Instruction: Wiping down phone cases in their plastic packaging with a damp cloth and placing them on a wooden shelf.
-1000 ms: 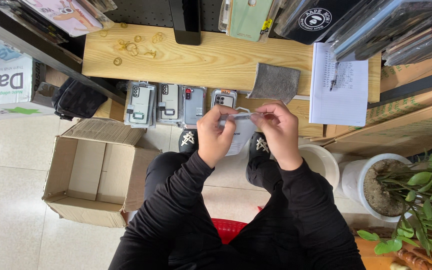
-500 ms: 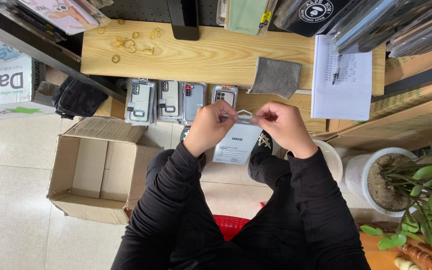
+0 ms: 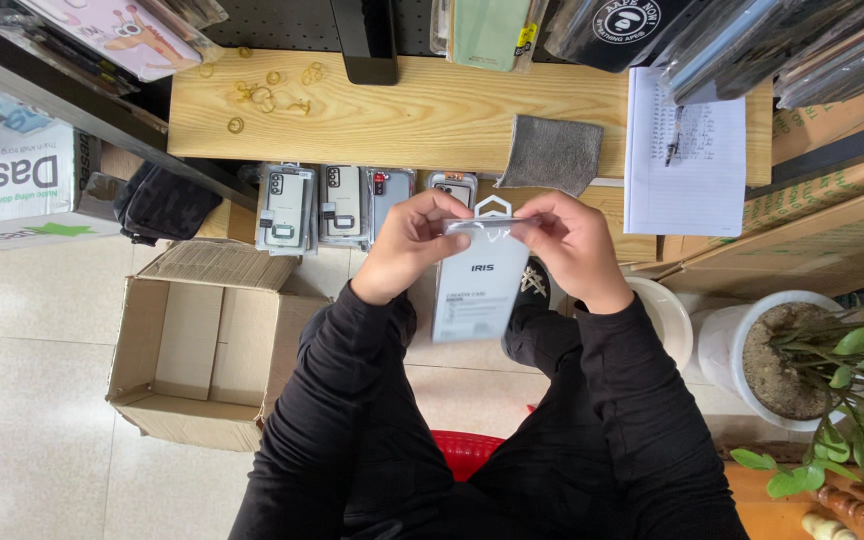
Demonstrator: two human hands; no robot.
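Note:
A flat white packaged phone case (image 3: 479, 285) with a hanger tab on top hangs upright in front of me. My left hand (image 3: 410, 243) pinches its top left corner. My right hand (image 3: 572, 246) pinches the top right corner, fingers over the clear flap. Both arms wear black sleeves. Just beyond my hands, a row of packaged phone cases (image 3: 337, 203) stands along the front of a wooden table (image 3: 422, 125).
An open cardboard box (image 3: 207, 355) sits on the floor at my left. A grey cloth (image 3: 550, 153), a handwritten paper sheet with a pen (image 3: 685, 150) and loose rubber bands (image 3: 267, 92) lie on the table. A potted plant (image 3: 822, 360) stands at right; a white bucket (image 3: 667, 320) is beside my knee.
The package has turned from edge-on between my hands to hanging flat and upright, its white face toward me. My hands have spread a little along its top edge.

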